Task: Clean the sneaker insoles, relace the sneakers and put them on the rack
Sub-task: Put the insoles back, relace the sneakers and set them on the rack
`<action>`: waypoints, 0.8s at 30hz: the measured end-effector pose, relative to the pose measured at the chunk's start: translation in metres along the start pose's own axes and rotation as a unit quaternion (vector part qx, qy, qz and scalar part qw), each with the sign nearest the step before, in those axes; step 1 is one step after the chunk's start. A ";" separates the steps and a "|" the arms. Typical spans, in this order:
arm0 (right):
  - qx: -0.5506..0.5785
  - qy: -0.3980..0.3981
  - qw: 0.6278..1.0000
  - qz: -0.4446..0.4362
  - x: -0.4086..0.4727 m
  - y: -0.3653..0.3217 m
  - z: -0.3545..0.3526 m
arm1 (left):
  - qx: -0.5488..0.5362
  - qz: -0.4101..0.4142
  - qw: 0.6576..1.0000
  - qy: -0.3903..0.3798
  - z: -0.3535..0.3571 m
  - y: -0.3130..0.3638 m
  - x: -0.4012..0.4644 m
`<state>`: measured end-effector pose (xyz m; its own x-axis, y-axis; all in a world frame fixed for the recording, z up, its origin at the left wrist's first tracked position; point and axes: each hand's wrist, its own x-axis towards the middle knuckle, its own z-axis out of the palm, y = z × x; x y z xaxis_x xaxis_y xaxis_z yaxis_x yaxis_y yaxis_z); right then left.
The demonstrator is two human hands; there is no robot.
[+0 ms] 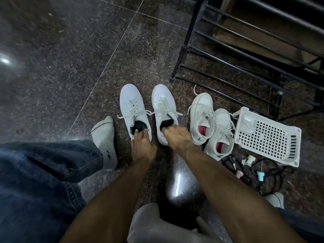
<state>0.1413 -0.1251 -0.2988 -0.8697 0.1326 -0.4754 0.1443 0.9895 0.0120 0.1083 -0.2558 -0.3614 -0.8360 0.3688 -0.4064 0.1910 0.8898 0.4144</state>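
The dark speckled stone floor [70, 50] fills the view, crossed by thin pale joint lines. At upper right stands a black metal shoe rack [245, 55] with slatted bars, its lower rungs reaching down toward the shoes. The person's blue denim leg [35, 172] fills the lower left, ending in a grey sock [105, 137] that bears a small dark logo too small to read. A white perforated plastic basket [266, 135] lies tilted on the floor just right of the shoes, below the rack. Two pairs of white sneakers sit side by side: the left pair [133, 109] with dark insides, laced, toes pointing away, and the right pair [208, 123] with pink insoles showing, laces loose, just beside the basket. No brand or writing can be read on any shoe. The left hand [142, 144] rests at the heel of the leftmost sneaker, fingers fairly straight and touching the collar. The right hand [175, 135] is at the heel opening of the second sneaker, fingers curled over its rim; it is blurred, so the grip is uncertain. A tangle of black cable [263, 178] with small pale and teal bits lies below the basket.
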 end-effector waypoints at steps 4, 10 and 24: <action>0.120 0.007 0.992 0.047 0.002 0.004 0.008 | 0.000 -0.004 1.000 0.007 0.001 -0.001 0.001; 0.133 0.099 0.954 0.248 -0.037 0.040 0.056 | 0.029 0.019 0.999 0.017 0.003 -0.005 -0.002; 0.199 -0.118 0.970 0.070 -0.106 0.019 0.081 | -0.036 0.134 0.989 -0.048 0.010 0.023 -0.040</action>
<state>0.2745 -0.1254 -0.3196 -0.7036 0.2002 -0.6818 0.4640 0.8561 -0.2274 0.1515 -0.2477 -0.3433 -0.7067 0.6163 -0.3475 0.3597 0.7359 0.5737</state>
